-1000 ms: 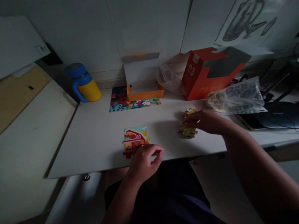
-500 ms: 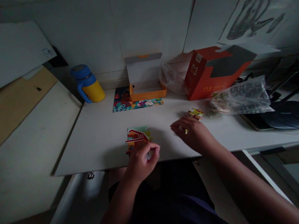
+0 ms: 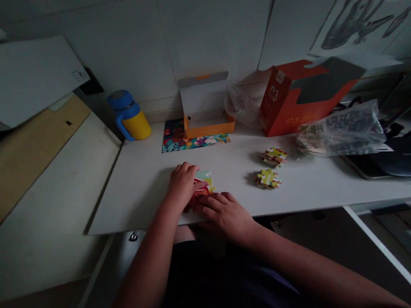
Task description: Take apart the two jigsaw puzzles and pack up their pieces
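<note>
Both hands are working at the near edge of the white counter (image 3: 144,183), over a small, partly joined jigsaw (image 3: 205,182) showing red and pale green.

The left hand (image 3: 182,182) is lying on the jigsaw's left part, its grip spread flat with the fingers pressing down on the pieces. The right hand (image 3: 225,214) is touching the jigsaw's near edge with its fingers stretched forward. In the dim light I cannot tell whether its grip is pinching a piece.

To the right of the hands, and apart from them, two small heaps of loose pieces are lying on the counter, a farther heap (image 3: 274,156) and a nearer heap (image 3: 268,178). Beyond these a clear plastic bag (image 3: 341,129) is lying on its side.

Along the wall are standing:
- a blue and yellow mug (image 3: 129,116);
- an open orange box (image 3: 208,117), resting on a colourful printed sheet (image 3: 177,138);
- a red carton (image 3: 299,96), tilted.
</note>
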Demonstrator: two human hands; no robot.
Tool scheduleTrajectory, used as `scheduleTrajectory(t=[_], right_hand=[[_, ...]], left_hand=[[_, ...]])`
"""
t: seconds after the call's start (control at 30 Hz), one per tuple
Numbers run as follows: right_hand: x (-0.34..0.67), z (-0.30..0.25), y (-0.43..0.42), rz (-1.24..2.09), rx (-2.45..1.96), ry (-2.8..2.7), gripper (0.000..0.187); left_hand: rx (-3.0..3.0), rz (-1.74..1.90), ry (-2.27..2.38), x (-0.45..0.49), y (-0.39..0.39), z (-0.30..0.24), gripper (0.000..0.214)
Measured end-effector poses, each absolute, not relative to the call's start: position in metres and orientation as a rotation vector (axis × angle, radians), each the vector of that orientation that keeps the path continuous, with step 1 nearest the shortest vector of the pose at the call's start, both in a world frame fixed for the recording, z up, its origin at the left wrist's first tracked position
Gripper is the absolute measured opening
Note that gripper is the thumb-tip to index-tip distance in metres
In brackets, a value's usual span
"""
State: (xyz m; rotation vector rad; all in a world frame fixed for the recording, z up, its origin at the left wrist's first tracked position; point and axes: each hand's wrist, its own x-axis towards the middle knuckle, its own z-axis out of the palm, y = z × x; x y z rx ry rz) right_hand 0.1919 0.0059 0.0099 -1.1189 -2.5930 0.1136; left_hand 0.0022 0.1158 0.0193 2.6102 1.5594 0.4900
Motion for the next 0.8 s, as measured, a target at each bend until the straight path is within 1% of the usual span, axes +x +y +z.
scheduleTrajectory(t=[0.1, 0.17, 0.23, 0.3, 0.4, 0.43, 0.6, 0.8], right_hand=[[0.192, 0.01, 0.006, 0.118, -1.129, -2.591, 0.044], [0.192, 0.012, 0.006, 0.123, -1.125, -2.598, 0.042], [0.192, 0.013, 0.007, 0.134, -1.125, -2.608, 0.041], [0.192, 0.014, 0.007, 0.146, -1.13, -2.617, 0.043], [0.191, 0.015, 0.008, 0.153, -1.14, -2.625, 0.045], [0.191, 0.015, 0.008, 0.152, -1.14, -2.631, 0.045], [0.19, 0.017, 0.007, 0.123, -1.158, -2.639, 0.046], [0.189, 0.015, 0.007, 0.118, -1.159, -2.641, 0.046]], left_hand=[[2.564, 0.498, 1.555, 0.003, 0.126, 0.019, 0.047], [2.539, 0.507, 1.524, 0.002, 0.13, 0.021, 0.045], [2.521, 0.53, 1.46, 0.002, 0.131, 0.024, 0.036], [2.493, 0.565, 1.4, 0.002, 0.129, 0.027, 0.022], [2.445, 0.638, 1.382, 0.003, 0.124, 0.028, 0.014], [2.441, 0.656, 1.387, 0.002, 0.122, 0.027, 0.015], [2.451, 0.61, 1.436, 0.002, 0.12, 0.018, 0.039], [2.448, 0.631, 1.448, 0.005, 0.123, 0.017, 0.042]])
